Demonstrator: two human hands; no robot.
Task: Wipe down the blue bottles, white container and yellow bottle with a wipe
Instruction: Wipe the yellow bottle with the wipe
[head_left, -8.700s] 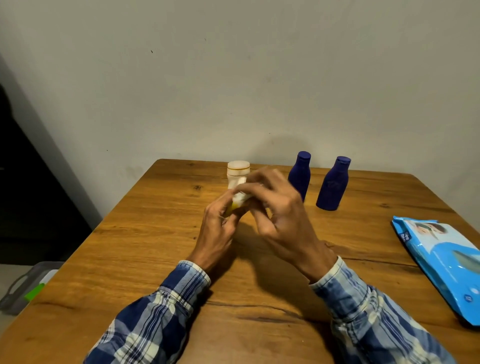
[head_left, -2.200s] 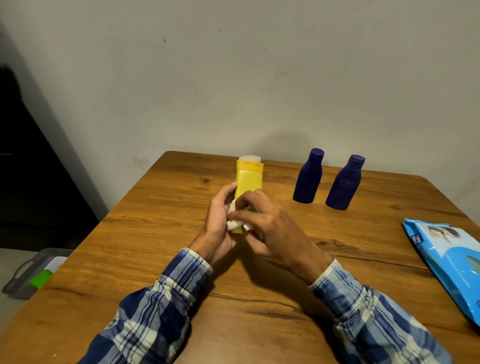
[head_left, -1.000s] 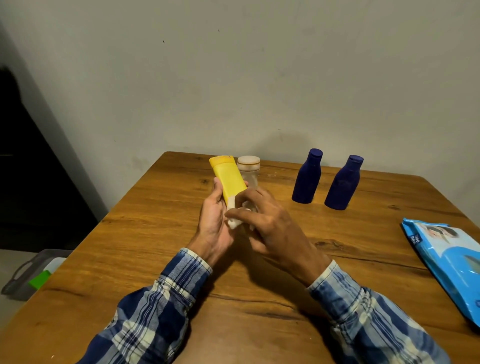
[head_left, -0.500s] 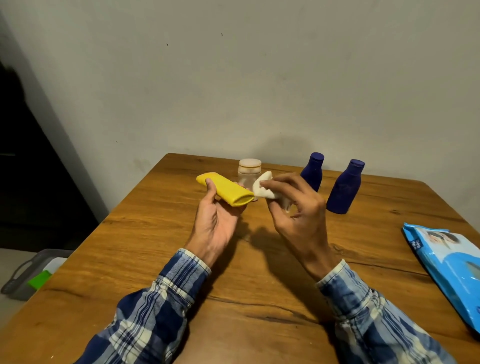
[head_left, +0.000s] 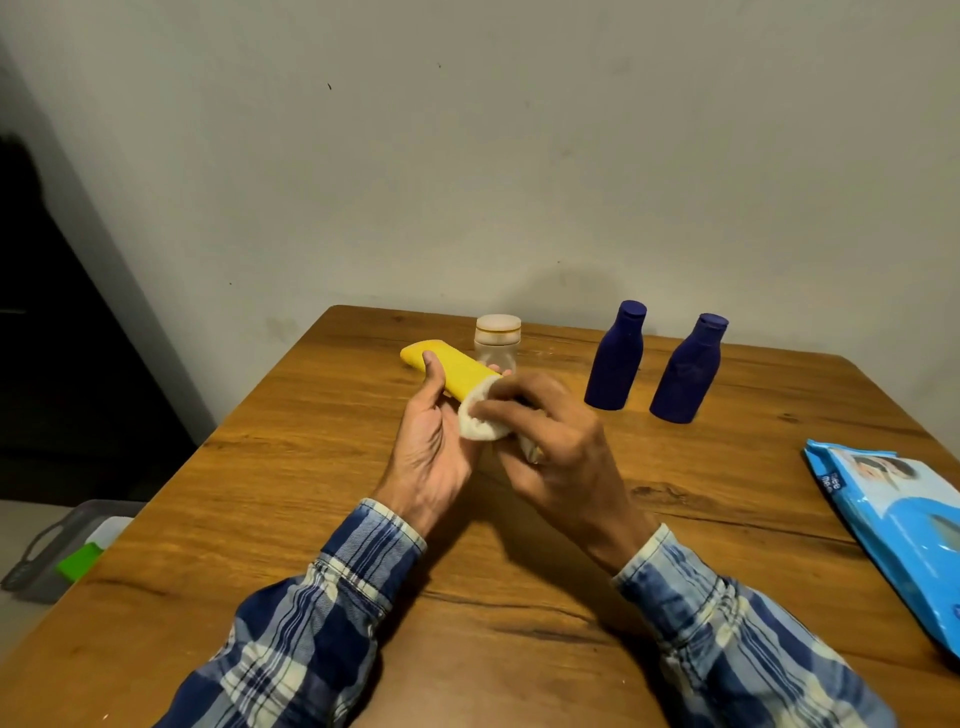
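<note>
Off the table's left edge, down on the floor, a grey plastic bin (head_left: 49, 548) holds something green and white. On the wooden table (head_left: 291, 499) itself, your left hand (head_left: 434, 452) is wrapped around a long yellow plastic bottle (head_left: 449, 371), which you hold off the surface, lying nearly flat with its far end pointing away to the left. Your thumb lies across its top, your fingers curl underneath. Over the near end of that bottle sits a crumpled white wipe (head_left: 478, 421), and your right hand (head_left: 558, 444) pinches it against the bottle, thumb and fingers closed on the cloth. Both your sleeves are blue and white plaid.

Just behind the yellow bottle, a small white container with a pale banded lid (head_left: 497, 343) stands upright near the table's far edge. To its right, apart from your hands, two dark blue plastic bottles stand upright near each other: the left blue bottle (head_left: 615, 364) and the right blue bottle (head_left: 688, 371). At the table's right edge lies a flat, light blue pack of wipes (head_left: 904, 525), partly cut off by the frame.
</note>
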